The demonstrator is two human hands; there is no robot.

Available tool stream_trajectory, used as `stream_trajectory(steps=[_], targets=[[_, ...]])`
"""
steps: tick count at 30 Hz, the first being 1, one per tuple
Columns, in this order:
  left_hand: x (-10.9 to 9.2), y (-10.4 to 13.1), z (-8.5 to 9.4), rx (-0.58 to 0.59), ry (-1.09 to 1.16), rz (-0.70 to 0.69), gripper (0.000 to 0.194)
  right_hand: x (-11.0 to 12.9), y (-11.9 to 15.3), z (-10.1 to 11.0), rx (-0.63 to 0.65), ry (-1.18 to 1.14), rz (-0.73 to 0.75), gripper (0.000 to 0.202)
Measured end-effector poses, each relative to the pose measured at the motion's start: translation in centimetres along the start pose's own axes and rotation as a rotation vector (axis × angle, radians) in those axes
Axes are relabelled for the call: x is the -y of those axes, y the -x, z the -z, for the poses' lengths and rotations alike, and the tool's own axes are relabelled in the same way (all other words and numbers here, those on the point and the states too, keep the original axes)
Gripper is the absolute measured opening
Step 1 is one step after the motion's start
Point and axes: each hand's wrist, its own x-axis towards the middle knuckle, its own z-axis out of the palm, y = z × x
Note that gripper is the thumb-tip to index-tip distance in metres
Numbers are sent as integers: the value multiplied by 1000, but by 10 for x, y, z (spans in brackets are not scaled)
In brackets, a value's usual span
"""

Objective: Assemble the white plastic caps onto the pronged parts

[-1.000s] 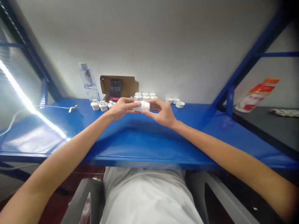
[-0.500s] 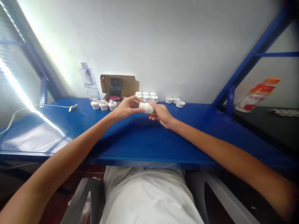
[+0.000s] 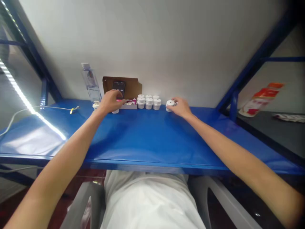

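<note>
My right hand point(image 3: 180, 107) has thumb and fingers round a white round plastic case point(image 3: 170, 103), which has a small dark hole in its top. It is low at the back of the blue table, right of several similar closed cases point(image 3: 149, 102) in rows. My left hand point(image 3: 111, 100) is over the white open bases at the back left, thumb and forefinger apart. One white base point(image 3: 115, 111) shows just below it, and another base point(image 3: 96, 105) with fittings on top sticks out to its left. The hand hides the rest of them.
Behind my left hand stands an open cardboard box point(image 3: 132, 86) with a phone point(image 3: 118, 87) in it. A clear bottle point(image 3: 91, 83) is left of it. A pale cable point(image 3: 54, 107) crosses the left side. At right, a red-and-white container point(image 3: 262, 99) rests on a dark surface.
My hands have parted from the white case they both held in the middle. The right carried a closed case right and down to the back; the left moved left to the bases.
</note>
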Motion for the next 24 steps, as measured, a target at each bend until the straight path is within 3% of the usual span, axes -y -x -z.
stream_trajectory(steps=[3,7,11,16,20,24], targets=[[23,-4,14,-35,-117,155,43,-8,-3,-15,-1,-97,-9,50],[39,-6,19,44,-184,187,47,-9,-5,-31,35,-225,-53,41],[42,-8,18,97,-143,182,43,-11,-4,-35,123,-100,113,23],[55,-12,25,156,-220,238,54,-14,-1,-41,228,-40,279,52],[62,-13,31,209,-225,297,61,-20,-3,-40,238,23,254,56],[54,-11,30,320,-208,324,54,-21,-2,-31,172,167,184,59]])
